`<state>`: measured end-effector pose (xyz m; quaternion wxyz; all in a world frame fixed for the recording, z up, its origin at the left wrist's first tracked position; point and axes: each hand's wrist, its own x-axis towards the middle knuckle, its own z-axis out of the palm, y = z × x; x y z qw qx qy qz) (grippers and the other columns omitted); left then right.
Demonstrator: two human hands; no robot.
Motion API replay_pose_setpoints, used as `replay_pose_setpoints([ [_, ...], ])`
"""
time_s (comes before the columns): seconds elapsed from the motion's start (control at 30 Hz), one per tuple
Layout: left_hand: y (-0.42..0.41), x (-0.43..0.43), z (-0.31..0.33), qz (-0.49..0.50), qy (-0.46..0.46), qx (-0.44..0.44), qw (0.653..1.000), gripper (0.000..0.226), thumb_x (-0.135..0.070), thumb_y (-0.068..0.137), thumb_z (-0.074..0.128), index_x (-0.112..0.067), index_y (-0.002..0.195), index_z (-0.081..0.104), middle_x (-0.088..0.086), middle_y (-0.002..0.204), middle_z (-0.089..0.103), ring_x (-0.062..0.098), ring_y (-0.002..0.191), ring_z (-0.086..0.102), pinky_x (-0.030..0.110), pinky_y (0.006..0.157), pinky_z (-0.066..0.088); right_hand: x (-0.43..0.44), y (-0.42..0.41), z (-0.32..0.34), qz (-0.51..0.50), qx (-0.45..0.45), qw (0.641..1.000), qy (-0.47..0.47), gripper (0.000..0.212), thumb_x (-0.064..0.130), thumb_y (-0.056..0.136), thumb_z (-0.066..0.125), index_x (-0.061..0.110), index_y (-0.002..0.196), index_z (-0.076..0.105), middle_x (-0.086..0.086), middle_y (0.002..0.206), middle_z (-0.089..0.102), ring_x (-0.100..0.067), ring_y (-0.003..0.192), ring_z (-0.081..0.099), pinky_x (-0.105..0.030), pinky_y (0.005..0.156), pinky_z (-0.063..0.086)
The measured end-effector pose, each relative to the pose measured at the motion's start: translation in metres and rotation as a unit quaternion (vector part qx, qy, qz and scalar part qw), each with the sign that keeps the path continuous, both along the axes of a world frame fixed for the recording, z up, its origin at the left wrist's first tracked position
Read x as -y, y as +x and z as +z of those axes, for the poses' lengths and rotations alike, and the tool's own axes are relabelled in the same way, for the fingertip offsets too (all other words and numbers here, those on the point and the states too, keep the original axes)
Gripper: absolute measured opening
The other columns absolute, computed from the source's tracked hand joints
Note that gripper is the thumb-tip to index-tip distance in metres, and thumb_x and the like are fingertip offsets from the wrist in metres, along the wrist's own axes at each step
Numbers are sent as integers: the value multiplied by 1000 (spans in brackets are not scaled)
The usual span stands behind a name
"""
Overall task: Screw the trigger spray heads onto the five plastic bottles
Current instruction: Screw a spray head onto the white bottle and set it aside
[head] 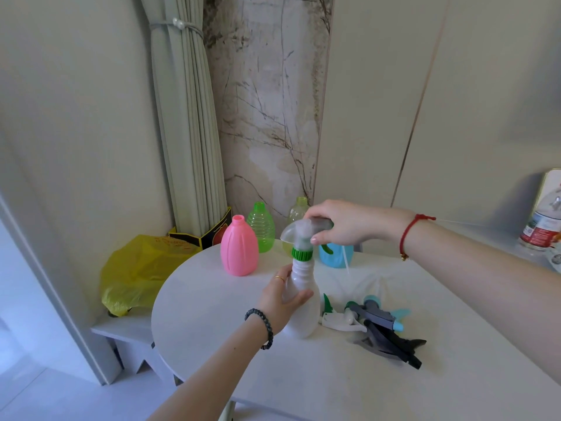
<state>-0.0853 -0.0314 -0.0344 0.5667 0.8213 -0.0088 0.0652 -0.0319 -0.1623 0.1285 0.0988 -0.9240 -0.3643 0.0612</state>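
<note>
A white bottle stands on the white table. My left hand grips its ribbed neck. My right hand holds a grey-and-white trigger spray head, whose green collar sits on the bottle's mouth. Behind stand a pink bottle, a green bottle, a yellow-green bottle and a blue bottle, partly hidden by my hand. The pink and green ones have open necks. Several loose spray heads lie to the right of the white bottle.
A yellow plastic bag and a dark carton sit on a low shelf left of the table, under a tied curtain. A labelled clear bottle stands at the far right edge.
</note>
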Motion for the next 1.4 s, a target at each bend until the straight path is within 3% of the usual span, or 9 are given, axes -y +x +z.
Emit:
replay_pose_setpoints([
  [0.2,-1,0,1,6,-1,-4,1000,53,-30,79,63,-26,126,37,-14,110,45,4,101,41,21,85,32,-6,1,9,20,11,998,-51,31,22,84,61,16,113,54,4,96,45,-16,86,44,-18,59,31],
  [0.47,0,1,0,5,-1,5,1000,54,-29,79,63,-24,127,37,-12,113,46,4,102,41,19,84,31,-1,4,5,-15,2,998,-55,31,25,80,64,4,103,60,-15,103,64,-25,85,60,-33,71,46],
  [0.67,0,2,1,2,3,7,1000,54,-28,80,62,-23,128,37,-9,115,47,7,104,42,22,87,32,-10,-5,3,-32,29,997,-71,26,26,77,66,1,84,61,-6,68,51,-18,58,45,-25,48,32],
  [0.9,-1,1,2,2,12,10,1000,54,-27,79,63,-21,126,38,-4,119,49,11,108,45,23,87,33,-23,-9,-3,-117,-42,990,-66,40,36,82,55,3,59,54,-7,54,62,-14,40,58,-22,45,48],
  [1.0,-1,1,2,2,13,8,1000,54,-28,80,63,-22,127,38,-2,122,50,10,107,44,23,89,33,-16,-8,-5,-126,-77,988,-36,57,53,91,30,5,106,56,-11,99,60,-19,74,61,-29,57,51],
  [1.03,-1,1,2,3,12,9,1000,54,-28,80,63,-22,127,38,-2,123,50,10,107,44,24,90,34,-13,-8,-5,-114,-112,987,1,50,48,93,30,15,128,43,-11,120,53,-22,90,58,-32,63,52],
  [1.1,0,1,1,3,13,11,1000,54,-28,80,63,-22,127,37,-3,123,50,10,106,44,24,90,34,-8,-11,-4,-58,-145,986,57,46,30,93,39,32,138,29,-5,139,40,-23,104,54,-32,69,54],
  [1.27,0,1,0,5,7,11,1000,53,-26,79,63,-22,126,39,-1,123,51,12,107,47,25,90,35,-25,-15,-8,-69,-63,993,74,32,19,85,52,10,115,57,-12,102,64,-18,56,62,-21,44,52],
  [1.4,-1,1,0,-1,6,13,1000,51,-27,80,63,-23,125,39,0,123,52,12,106,48,25,89,36,-33,-8,2,-120,-123,984,48,31,12,92,37,-1,73,57,-15,71,51,-31,70,57,-29,52,50],
])
